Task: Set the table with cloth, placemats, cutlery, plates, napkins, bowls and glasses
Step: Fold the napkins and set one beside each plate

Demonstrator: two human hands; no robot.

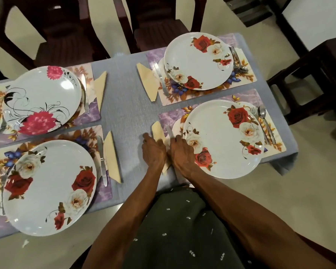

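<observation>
Four place settings lie on a grey-blue woven cloth (128, 105) covering a rectangular table. The landmark is the near-right plate (224, 139), a round, glossy white dish printed with red and cream roses, seated on a glossy rectangular placemat (275, 136) printed with purple marbling and orange leaves.

Just left of that plate, a cream napkin (158, 131) folded into a long, tapering wedge lies at the placemat's edge. The left hand (153, 152) rests on it, fingers bent downward and pressing the fabric. The right hand (179, 150), touching the left at the knuckles, has its fingers curled onto the steel knife (169, 131), whose narrow blade runs between napkin and plate; whether it truly grips the knife cannot be told.

Right of the plate, a steel fork (254, 113) and spoon (262, 112) lie side by side.

Beyond the plate sits a second rose plate (199, 61) with its own wedge napkin (148, 82). Far left of it are a plate with pink blooms and black scrolls (43, 100) and, nearer, a third rose plate (50, 187), each flanked by a knife and a cream napkin.

Dark wooden chairs (153, 22) stand beyond the table.
</observation>
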